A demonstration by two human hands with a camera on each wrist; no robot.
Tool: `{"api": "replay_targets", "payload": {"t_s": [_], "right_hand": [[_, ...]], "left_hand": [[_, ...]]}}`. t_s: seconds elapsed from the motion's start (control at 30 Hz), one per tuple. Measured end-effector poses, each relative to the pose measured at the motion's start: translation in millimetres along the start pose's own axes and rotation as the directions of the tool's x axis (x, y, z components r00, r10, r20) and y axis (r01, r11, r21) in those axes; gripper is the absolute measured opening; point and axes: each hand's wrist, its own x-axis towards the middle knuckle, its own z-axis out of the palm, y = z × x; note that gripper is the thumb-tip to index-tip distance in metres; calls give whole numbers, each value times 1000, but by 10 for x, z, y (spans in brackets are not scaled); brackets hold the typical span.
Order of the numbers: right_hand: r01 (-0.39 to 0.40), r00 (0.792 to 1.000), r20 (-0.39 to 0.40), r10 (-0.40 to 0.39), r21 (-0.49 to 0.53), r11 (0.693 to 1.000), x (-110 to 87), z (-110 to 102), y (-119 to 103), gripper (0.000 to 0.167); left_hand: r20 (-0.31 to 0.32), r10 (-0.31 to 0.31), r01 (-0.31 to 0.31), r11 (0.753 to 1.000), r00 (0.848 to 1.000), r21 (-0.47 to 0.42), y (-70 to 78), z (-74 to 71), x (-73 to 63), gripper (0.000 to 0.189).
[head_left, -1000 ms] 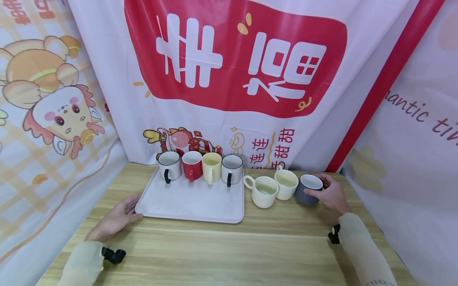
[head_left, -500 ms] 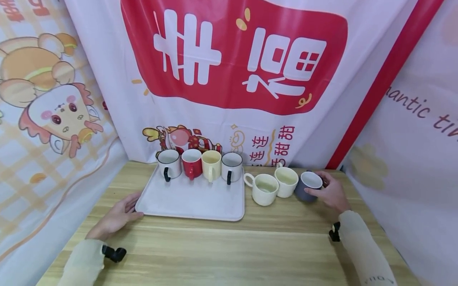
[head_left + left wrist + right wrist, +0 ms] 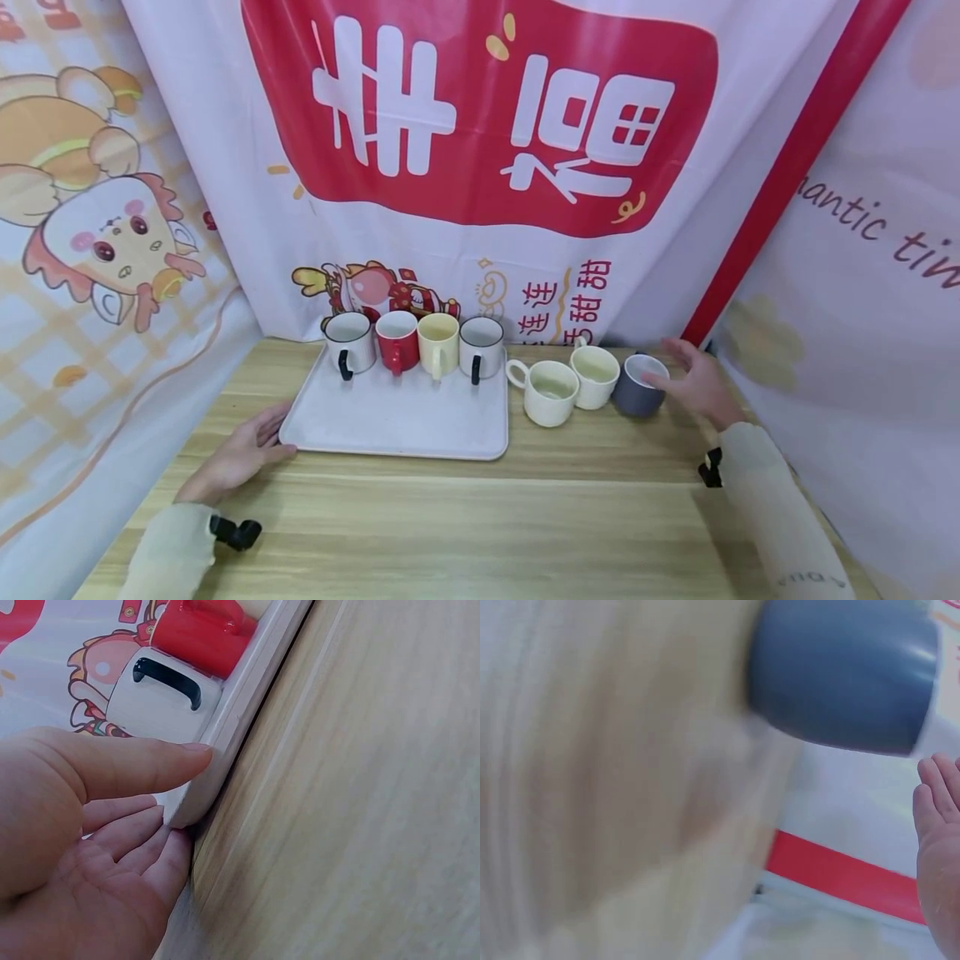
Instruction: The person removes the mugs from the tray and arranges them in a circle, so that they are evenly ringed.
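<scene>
The tray lies on the wooden table, and it is the landmark here. The left hand is at the near left corner of the tray. Its thumb lies on top of the rim and the other fingers are under the edge, so the hand pinches the corner lightly; the tray is flat on the table.

Along the far edge of the tray four mugs stand upright in a row: a white mug with black handle, a red mug, a yellow mug and a second white mug.

To the right of the tray, on the bare table, stand two cream mugs close together, and just beside them, farthest from the tray, the grey mug. It is upright.

The right hand is just right of the grey mug. Its fingers are spread and nearly straight, holding nothing. The thumb seems to be at the mug's rim, but I cannot tell if it touches. The right wrist view is blurred and shows a gap between mug and hand.
</scene>
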Motion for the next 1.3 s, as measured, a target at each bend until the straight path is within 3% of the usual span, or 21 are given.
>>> {"api": "replay_targets", "payload": {"t_s": [0.17,0.33,0.53,0.73,0.93,1.1,1.3], "right_hand": [[-3,999,50,7,-68,998,20,-87,-325,95],[-40,990,129,54,-113,993,60,42,-724,100],[42,985,172,-25,-95,995,148,427,-1108,90],[146,966,212,-145,10,989,167,868,-1460,77],[153,955,248,-162,56,987,175,1268,-1803,69],[149,952,247,-181,146,978,184,1559,-1958,65],[91,977,173,-125,195,977,181,1888,-1986,60]], "left_hand": [[-2,7,-7,1000,1000,7,-10,1,-5,91],[-5,21,-21,1000,1000,-1,-8,5,-19,91],[-12,54,-55,998,998,-37,-15,5,-44,89],[-12,58,-59,998,998,-34,-13,12,-49,88],[-14,58,-59,997,998,-55,-19,22,-34,89],[-14,54,-55,997,998,-48,-19,27,-31,89],[-10,14,-15,1000,1000,-19,-4,33,-37,89]]}}
